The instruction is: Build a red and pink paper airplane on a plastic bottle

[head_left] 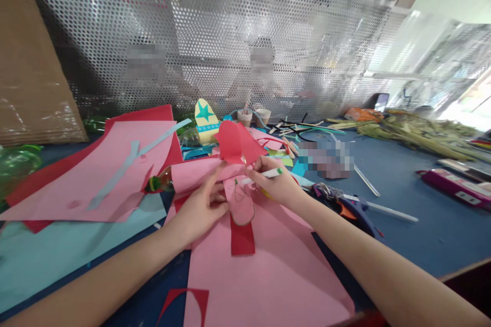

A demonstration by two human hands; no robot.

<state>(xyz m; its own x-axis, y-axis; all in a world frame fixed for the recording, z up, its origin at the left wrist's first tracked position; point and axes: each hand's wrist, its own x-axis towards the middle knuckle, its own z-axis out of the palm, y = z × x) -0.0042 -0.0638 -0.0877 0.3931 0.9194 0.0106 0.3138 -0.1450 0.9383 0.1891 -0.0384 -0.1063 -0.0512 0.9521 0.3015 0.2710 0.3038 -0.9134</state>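
Probably light, flimsy and easily creased, the pink paper tongue (242, 210) lies over a red strip (243, 241), best steadied by its edges; right hand (282, 184) grips a white marker (270, 173), left hand (203, 205) curls alongside, pinch unclear.

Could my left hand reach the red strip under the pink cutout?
Probably yes: the left hand is nearby, and the red strip shows its lower end uncovered over the pink sheet; the pink cutout seems to cover only the upper part.
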